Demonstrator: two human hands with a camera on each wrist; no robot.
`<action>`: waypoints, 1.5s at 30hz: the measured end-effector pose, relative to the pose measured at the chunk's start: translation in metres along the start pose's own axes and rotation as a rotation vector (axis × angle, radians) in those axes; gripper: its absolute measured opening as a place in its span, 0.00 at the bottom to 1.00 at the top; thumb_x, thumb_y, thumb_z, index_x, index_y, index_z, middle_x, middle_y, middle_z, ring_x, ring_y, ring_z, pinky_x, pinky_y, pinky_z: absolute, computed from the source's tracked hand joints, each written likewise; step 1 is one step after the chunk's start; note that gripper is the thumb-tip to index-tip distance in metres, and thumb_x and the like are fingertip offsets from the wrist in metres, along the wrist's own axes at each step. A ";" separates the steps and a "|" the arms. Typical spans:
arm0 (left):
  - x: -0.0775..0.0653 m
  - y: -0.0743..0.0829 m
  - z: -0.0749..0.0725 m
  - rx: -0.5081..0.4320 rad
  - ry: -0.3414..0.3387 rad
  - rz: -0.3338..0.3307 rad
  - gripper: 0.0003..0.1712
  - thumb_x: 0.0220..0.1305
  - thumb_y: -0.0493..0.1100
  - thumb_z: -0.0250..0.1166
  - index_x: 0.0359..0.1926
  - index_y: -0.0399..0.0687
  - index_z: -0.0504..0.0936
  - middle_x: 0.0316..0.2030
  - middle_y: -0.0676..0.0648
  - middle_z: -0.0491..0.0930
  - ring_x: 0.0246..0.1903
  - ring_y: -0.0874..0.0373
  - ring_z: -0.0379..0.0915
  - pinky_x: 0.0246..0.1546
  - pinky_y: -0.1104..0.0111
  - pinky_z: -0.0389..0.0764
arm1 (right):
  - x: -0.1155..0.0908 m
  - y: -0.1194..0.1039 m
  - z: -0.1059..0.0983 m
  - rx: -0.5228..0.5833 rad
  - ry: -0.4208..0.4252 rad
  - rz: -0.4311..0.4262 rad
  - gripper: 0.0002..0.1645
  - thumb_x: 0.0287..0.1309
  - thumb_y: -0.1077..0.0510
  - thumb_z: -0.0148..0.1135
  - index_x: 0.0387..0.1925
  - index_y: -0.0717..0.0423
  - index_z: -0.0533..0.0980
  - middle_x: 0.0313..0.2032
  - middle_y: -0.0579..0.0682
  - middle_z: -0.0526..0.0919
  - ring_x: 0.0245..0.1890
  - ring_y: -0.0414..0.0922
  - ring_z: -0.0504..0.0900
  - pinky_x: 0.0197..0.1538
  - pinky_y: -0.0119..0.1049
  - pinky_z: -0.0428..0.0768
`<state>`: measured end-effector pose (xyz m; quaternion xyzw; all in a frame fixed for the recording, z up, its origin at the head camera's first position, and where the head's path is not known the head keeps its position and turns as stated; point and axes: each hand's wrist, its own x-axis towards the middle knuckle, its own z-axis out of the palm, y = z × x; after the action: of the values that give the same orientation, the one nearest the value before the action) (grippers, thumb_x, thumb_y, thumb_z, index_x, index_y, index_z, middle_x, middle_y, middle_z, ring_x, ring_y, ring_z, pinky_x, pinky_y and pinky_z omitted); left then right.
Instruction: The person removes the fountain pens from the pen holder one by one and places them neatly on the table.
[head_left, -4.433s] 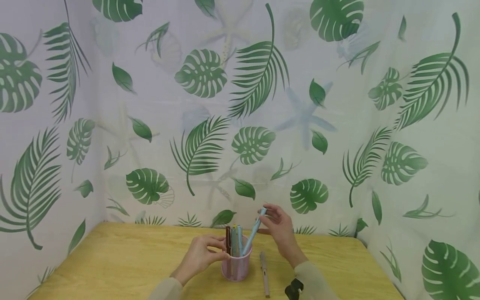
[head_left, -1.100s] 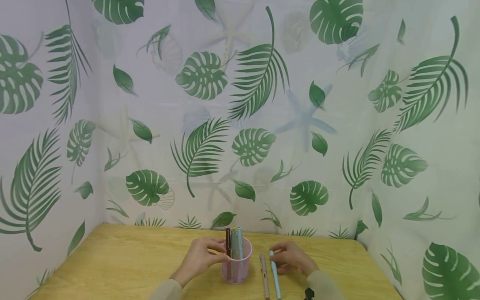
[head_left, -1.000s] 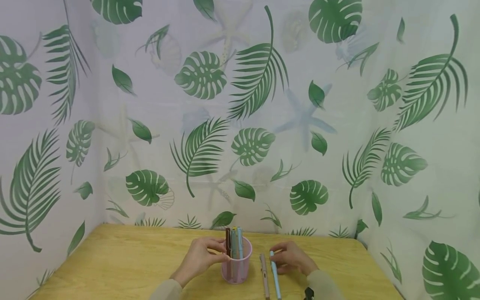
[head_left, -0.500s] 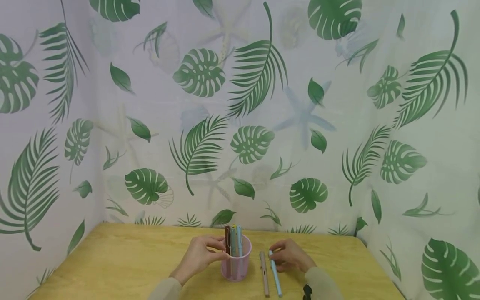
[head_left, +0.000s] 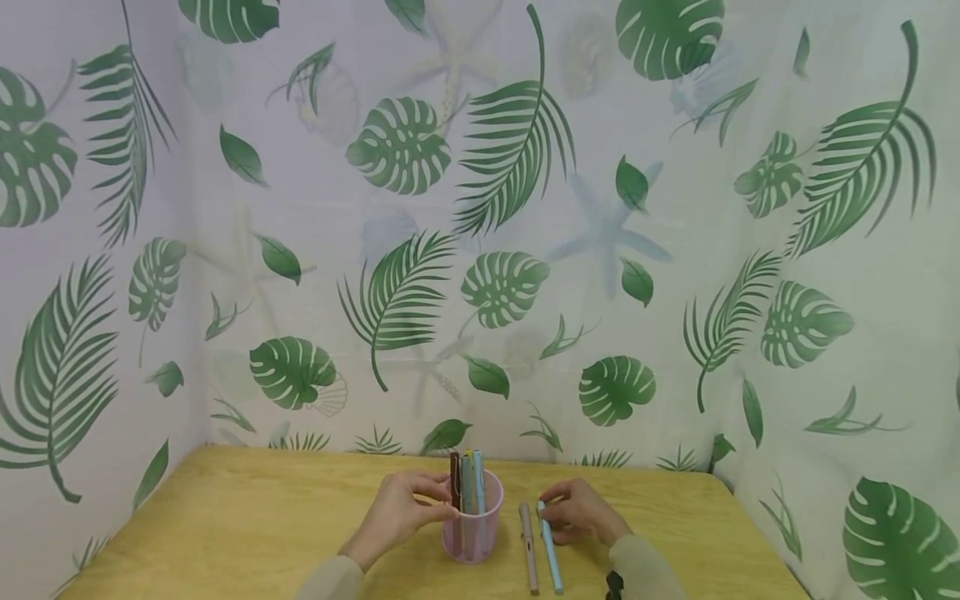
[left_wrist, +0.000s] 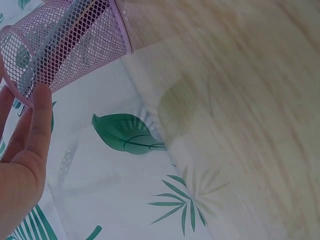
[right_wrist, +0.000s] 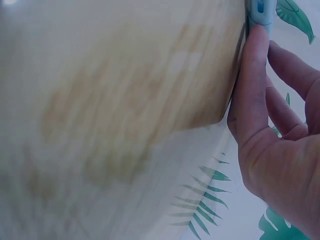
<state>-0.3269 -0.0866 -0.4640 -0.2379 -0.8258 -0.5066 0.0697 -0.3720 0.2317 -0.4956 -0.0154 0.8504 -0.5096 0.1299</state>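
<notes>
A pink mesh pen holder stands upright on the table, with several pens in it, among them a dark brown pen and a light blue one. My left hand grips the holder's rim from the left; in the left wrist view the thumb lies against the mesh. To the right, a grey-brown pen lies on the wood. Beside it lies a second light blue pen, whose far end my right hand pinches. The right wrist view shows the thumb on that pen.
The wooden table reaches back to a white curtain printed with green leaves, which also hangs at both sides. A small black object sits at my right sleeve.
Several seconds ago my right hand held the light blue pen slanting in the holder; now that pen lies beside the grey-brown pen. Over the last second, both hands have stayed still.
</notes>
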 end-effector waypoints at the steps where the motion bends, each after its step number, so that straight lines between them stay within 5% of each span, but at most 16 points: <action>1: 0.000 0.000 0.000 0.001 -0.001 -0.001 0.12 0.51 0.48 0.77 0.31 0.44 0.89 0.54 0.39 0.82 0.54 0.42 0.79 0.37 0.74 0.86 | 0.000 0.000 0.000 0.003 -0.001 -0.001 0.21 0.56 0.67 0.66 0.52 0.69 0.76 0.36 0.55 0.84 0.30 0.43 0.83 0.31 0.36 0.88; 20: -0.001 0.000 0.001 0.021 0.004 0.006 0.13 0.51 0.47 0.77 0.32 0.43 0.89 0.53 0.40 0.82 0.54 0.42 0.79 0.37 0.75 0.86 | -0.001 0.000 0.001 -0.010 0.048 0.031 0.19 0.55 0.67 0.68 0.49 0.67 0.77 0.34 0.54 0.82 0.30 0.43 0.81 0.29 0.34 0.87; 29: 0.000 0.001 0.001 -0.013 -0.001 -0.019 0.12 0.51 0.46 0.77 0.32 0.43 0.89 0.53 0.39 0.82 0.54 0.40 0.78 0.36 0.74 0.87 | -0.006 -0.001 -0.003 0.011 -0.021 -0.003 0.20 0.59 0.65 0.65 0.52 0.70 0.75 0.38 0.54 0.85 0.26 0.40 0.82 0.29 0.33 0.87; 45: 0.000 -0.001 0.002 -0.016 0.003 -0.009 0.14 0.49 0.48 0.77 0.33 0.43 0.89 0.53 0.39 0.82 0.53 0.40 0.78 0.37 0.73 0.87 | -0.009 -0.007 -0.009 0.062 0.043 -0.099 0.21 0.59 0.68 0.63 0.54 0.72 0.73 0.41 0.61 0.83 0.32 0.46 0.85 0.34 0.41 0.89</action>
<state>-0.3266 -0.0855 -0.4657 -0.2337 -0.8226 -0.5140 0.0669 -0.3666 0.2377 -0.4837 -0.0426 0.8350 -0.5417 0.0866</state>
